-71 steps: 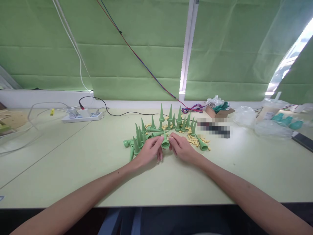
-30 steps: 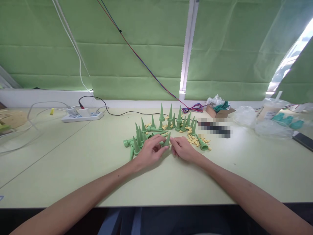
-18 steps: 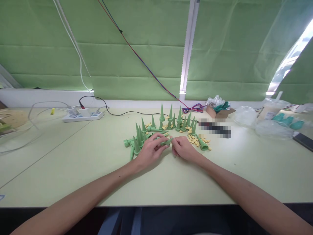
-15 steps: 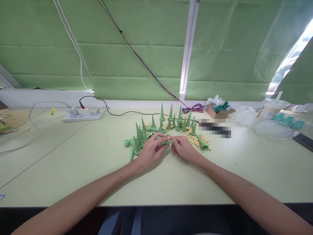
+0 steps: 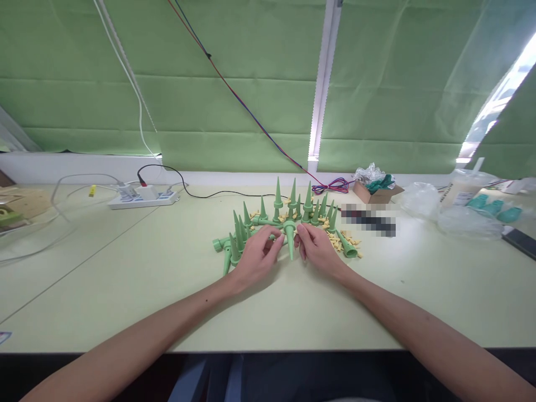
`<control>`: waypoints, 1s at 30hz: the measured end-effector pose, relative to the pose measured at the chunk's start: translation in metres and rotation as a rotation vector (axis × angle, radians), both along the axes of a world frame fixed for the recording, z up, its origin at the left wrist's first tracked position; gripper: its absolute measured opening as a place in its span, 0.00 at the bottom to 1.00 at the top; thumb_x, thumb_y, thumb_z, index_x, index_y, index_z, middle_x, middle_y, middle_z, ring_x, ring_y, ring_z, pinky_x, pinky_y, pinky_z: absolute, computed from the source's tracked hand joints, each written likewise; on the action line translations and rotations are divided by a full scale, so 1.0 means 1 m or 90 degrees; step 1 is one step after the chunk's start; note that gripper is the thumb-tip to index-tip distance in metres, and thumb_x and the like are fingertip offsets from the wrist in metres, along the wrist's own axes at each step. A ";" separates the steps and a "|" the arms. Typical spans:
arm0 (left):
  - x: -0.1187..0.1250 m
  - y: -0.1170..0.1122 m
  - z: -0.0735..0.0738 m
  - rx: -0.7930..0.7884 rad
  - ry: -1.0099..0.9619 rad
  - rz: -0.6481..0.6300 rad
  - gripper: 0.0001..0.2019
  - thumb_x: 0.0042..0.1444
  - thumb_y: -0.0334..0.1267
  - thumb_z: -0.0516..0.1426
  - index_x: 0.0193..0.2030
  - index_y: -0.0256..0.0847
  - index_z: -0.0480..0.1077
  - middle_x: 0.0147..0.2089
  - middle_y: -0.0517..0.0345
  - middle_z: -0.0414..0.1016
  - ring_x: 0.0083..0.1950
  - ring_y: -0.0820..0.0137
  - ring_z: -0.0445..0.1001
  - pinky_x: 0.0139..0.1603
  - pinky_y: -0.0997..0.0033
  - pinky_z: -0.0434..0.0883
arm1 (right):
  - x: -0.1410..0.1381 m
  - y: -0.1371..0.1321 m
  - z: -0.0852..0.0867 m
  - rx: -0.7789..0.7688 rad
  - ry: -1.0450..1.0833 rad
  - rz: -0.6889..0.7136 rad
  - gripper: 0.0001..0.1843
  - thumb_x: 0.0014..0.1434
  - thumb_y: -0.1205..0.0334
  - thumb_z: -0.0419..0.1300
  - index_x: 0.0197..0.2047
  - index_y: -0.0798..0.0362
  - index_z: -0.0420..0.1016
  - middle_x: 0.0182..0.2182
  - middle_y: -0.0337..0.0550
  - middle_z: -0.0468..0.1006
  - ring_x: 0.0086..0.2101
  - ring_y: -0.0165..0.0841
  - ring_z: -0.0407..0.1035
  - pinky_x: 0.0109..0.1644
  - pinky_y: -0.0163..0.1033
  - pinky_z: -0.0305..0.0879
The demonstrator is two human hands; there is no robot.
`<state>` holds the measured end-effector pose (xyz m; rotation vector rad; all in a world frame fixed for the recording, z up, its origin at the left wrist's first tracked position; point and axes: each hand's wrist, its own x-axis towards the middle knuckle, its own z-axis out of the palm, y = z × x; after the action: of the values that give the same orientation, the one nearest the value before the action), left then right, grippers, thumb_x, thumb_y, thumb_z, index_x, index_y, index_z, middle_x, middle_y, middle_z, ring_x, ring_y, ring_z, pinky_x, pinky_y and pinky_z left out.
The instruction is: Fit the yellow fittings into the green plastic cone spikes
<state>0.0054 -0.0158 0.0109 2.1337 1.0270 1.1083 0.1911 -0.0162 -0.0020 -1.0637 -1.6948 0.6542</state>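
Observation:
A green plastic cone spike (image 5: pixel 290 241) hangs point-down between my two hands, its wide end up. My left hand (image 5: pixel 256 261) pinches it from the left with curled fingers. My right hand (image 5: pixel 317 254) pinches it from the right near the top. Behind the hands stand and lie several more green cone spikes (image 5: pixel 278 201), some upright, some on their sides at the left (image 5: pixel 233 245). Small yellow plastic pieces (image 5: pixel 337 243) are scattered among them on the pale green table (image 5: pixel 167 290).
A white power strip (image 5: pixel 142 197) with cables sits at the back left. At the back right are a small cardboard box (image 5: pixel 377 193), clear plastic bags (image 5: pixel 419 200), a plastic cup (image 5: pixel 460 190), teal parts (image 5: pixel 494 207) and a dark phone (image 5: pixel 519 241).
The spike lay sideways between my fingertips half a second ago. It now points down, wide end up, and both hands have shifted slightly away from me.

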 end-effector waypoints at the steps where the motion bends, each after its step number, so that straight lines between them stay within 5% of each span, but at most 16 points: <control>1: 0.000 0.000 0.000 -0.019 0.002 -0.003 0.13 0.68 0.45 0.49 0.36 0.40 0.66 0.28 0.60 0.67 0.24 0.73 0.66 0.27 0.72 0.66 | 0.000 0.000 0.000 0.003 0.003 0.009 0.27 0.72 0.44 0.44 0.26 0.50 0.64 0.13 0.32 0.64 0.16 0.30 0.63 0.30 0.37 0.61; 5: -0.001 0.001 -0.001 -0.091 -0.017 -0.029 0.19 0.69 0.49 0.48 0.29 0.40 0.62 0.20 0.64 0.63 0.23 0.72 0.67 0.28 0.71 0.67 | -0.001 -0.002 0.001 0.007 -0.007 0.058 0.25 0.72 0.45 0.45 0.27 0.50 0.63 0.13 0.32 0.64 0.16 0.30 0.62 0.29 0.36 0.61; 11: -0.001 0.002 -0.003 -0.166 -0.040 -0.067 0.18 0.66 0.53 0.52 0.32 0.41 0.63 0.22 0.65 0.66 0.22 0.71 0.70 0.25 0.72 0.66 | 0.000 -0.003 -0.004 -0.009 -0.020 0.093 0.25 0.73 0.47 0.44 0.28 0.50 0.64 0.14 0.32 0.63 0.16 0.29 0.62 0.29 0.36 0.61; 22: -0.002 0.004 -0.004 -0.169 -0.029 -0.069 0.18 0.64 0.52 0.54 0.32 0.41 0.61 0.23 0.66 0.64 0.22 0.72 0.70 0.23 0.73 0.66 | -0.001 -0.002 -0.007 -0.048 0.025 0.133 0.25 0.72 0.44 0.45 0.28 0.51 0.62 0.22 0.35 0.69 0.16 0.26 0.61 0.23 0.35 0.60; 30: -0.002 0.006 -0.005 -0.074 -0.006 -0.065 0.17 0.62 0.48 0.57 0.29 0.40 0.60 0.30 0.63 0.60 0.23 0.75 0.69 0.24 0.73 0.66 | -0.001 0.001 -0.008 -0.116 0.056 0.142 0.30 0.71 0.43 0.45 0.22 0.52 0.63 0.17 0.36 0.68 0.15 0.26 0.62 0.23 0.33 0.60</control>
<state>0.0036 -0.0099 0.0058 2.0633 0.9437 0.9851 0.1906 -0.0151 -0.0098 -0.9630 -1.7161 0.9996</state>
